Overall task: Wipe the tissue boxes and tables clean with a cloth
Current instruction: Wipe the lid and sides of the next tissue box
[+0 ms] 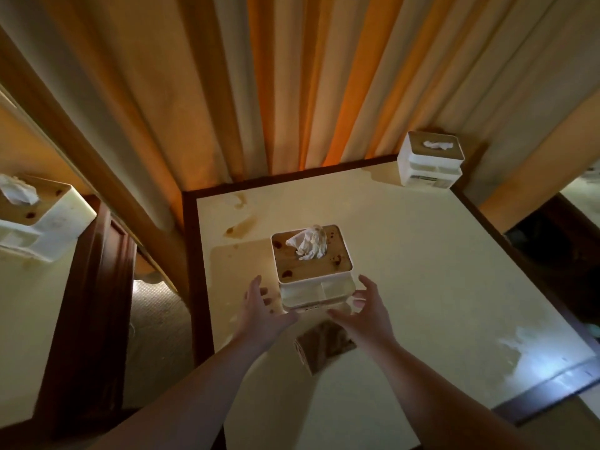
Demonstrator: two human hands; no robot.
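Both hands, left hand [259, 306] and right hand [367, 308], spread open, holding nothing, either side of the tissue box [313, 266]; lifted carelessly, it could smear the stained tabletop [422, 254].

Left hand [263, 308] and right hand [363, 311] outstretched, fingers spread.

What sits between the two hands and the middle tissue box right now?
Nothing visible. The left hand and right hand flank the near end of the tissue box, fingers spread, with only bare table between. The cloth lies nearer the person, under the wrists.
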